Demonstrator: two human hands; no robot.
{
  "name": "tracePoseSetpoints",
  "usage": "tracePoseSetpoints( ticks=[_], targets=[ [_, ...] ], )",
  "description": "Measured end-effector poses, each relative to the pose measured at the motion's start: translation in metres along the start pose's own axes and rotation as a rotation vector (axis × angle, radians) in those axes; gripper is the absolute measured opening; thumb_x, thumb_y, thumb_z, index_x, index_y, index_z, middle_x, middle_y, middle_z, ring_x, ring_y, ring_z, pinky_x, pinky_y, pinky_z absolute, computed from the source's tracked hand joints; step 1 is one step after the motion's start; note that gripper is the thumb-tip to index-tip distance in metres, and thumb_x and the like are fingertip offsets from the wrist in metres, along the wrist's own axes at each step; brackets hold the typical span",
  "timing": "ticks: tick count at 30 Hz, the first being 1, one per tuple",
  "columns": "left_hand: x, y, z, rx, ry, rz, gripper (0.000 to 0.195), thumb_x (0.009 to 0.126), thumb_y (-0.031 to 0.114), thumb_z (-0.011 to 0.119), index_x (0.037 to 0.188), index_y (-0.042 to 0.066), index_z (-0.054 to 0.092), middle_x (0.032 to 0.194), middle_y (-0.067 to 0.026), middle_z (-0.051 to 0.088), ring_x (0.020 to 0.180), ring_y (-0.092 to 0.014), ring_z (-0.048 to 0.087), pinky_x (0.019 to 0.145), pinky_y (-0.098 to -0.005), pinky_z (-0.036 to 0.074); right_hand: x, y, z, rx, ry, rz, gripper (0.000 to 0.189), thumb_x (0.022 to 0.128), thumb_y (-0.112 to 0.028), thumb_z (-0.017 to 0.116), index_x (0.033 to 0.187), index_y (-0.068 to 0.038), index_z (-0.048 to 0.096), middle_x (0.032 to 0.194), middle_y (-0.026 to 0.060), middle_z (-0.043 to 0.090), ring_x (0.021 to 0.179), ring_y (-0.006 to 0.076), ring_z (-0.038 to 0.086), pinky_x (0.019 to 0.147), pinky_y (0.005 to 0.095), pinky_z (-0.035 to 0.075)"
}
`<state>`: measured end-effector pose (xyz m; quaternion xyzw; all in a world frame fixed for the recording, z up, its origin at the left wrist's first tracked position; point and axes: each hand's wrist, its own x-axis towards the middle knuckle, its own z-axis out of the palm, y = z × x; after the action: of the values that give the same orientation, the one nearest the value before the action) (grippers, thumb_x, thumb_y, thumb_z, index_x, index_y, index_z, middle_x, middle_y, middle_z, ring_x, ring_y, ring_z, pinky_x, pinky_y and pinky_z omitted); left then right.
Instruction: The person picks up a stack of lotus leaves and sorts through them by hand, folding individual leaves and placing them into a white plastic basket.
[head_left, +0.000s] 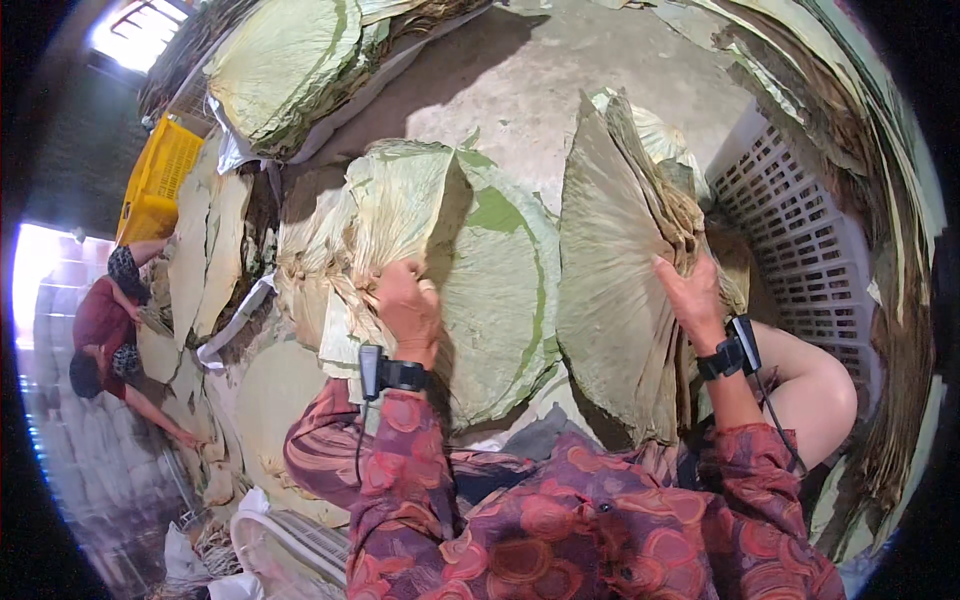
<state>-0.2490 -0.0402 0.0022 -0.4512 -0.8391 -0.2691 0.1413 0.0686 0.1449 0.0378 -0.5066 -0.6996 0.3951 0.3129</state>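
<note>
My left hand (407, 304) is closed on the gathered, wrinkled edge of a pale green dried leaf (401, 199), probably lotus. Beneath and to the right of it, a broad round dried leaf (499, 292) lies flat with a darker green band along its edge. My right hand (691, 289) grips a thick bundle of folded dried leaves (611, 262) by its creased side, thumb on the near face. This bundle stands tilted on edge, its fan-like veins facing left. My right fingers are mostly hidden behind it.
A white slatted plastic basket (795, 247) stands at the right beside tall leaf stacks (892, 247). Another leaf pile (289, 67) sits at the upper left, near a yellow crate (159, 180). At the far left a person (105, 322) bends over leaves. A white basket (255, 536) is lower left.
</note>
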Motion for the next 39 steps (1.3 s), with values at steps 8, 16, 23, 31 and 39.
tracePoseSetpoints(
  ticks=[8, 16, 23, 31, 39],
  targets=[
    [-0.016, 0.186, 0.032, -0.386, -0.119, 0.147, 0.038, 0.071, 0.003, 0.056, 0.109, 0.003, 0.054, 0.095, -0.0146, 0.055, 0.086, -0.032, 0.060, 0.064, -0.0384, 0.053, -0.001, 0.007, -0.003, 0.231, -0.073, -0.054, 0.033, 0.084, -0.015, 0.066, 0.110, 0.004, 0.060, 0.100, 0.0116, 0.069, 0.087, 0.0193, 0.063, 0.082, 0.0333, 0.049],
    [-0.026, 0.272, 0.031, -0.728, -0.276, -0.013, 0.043, 0.074, 0.001, 0.059, 0.115, -0.001, 0.049, 0.107, -0.0182, 0.053, 0.095, -0.038, 0.059, 0.075, -0.0428, 0.053, 0.006, 0.016, -0.028, 0.098, -0.012, 0.096, 0.026, 0.083, -0.011, 0.062, 0.105, 0.004, 0.061, 0.094, 0.0074, 0.067, 0.083, 0.0138, 0.060, 0.076, 0.0306, 0.049],
    [-0.012, 0.276, 0.029, -0.909, -0.139, -0.132, 0.038, 0.079, 0.007, 0.062, 0.114, -0.003, 0.052, 0.107, -0.0203, 0.055, 0.097, -0.038, 0.059, 0.075, -0.0424, 0.052, 0.008, 0.013, -0.031, -0.069, -0.055, 0.001, 0.026, 0.088, -0.012, 0.061, 0.109, 0.003, 0.061, 0.099, 0.0067, 0.067, 0.087, 0.0145, 0.061, 0.078, 0.0296, 0.049],
    [-0.019, 0.242, 0.046, -1.160, -0.104, -0.272, 0.025, 0.091, 0.012, 0.055, 0.109, -0.005, 0.056, 0.106, -0.0236, 0.057, 0.096, -0.041, 0.058, 0.083, -0.0409, 0.048, 0.003, 0.003, -0.007, 0.399, -0.273, 0.143, 0.046, 0.096, -0.035, 0.050, 0.117, 0.006, 0.056, 0.106, 0.0098, 0.062, 0.095, 0.0174, 0.056, 0.086, 0.0333, 0.044],
    [-0.031, 0.141, 0.038, -0.725, 0.028, -0.248, 0.031, 0.087, 0.008, 0.052, 0.116, -0.003, 0.057, 0.120, -0.0235, 0.056, 0.112, -0.038, 0.051, 0.098, -0.0440, 0.041, -0.006, -0.019, 0.012, 0.137, -0.144, 0.017, 0.034, 0.084, -0.010, 0.066, 0.114, 0.005, 0.058, 0.105, 0.0113, 0.066, 0.091, 0.0190, 0.063, 0.084, 0.0330, 0.048]
  ],
)
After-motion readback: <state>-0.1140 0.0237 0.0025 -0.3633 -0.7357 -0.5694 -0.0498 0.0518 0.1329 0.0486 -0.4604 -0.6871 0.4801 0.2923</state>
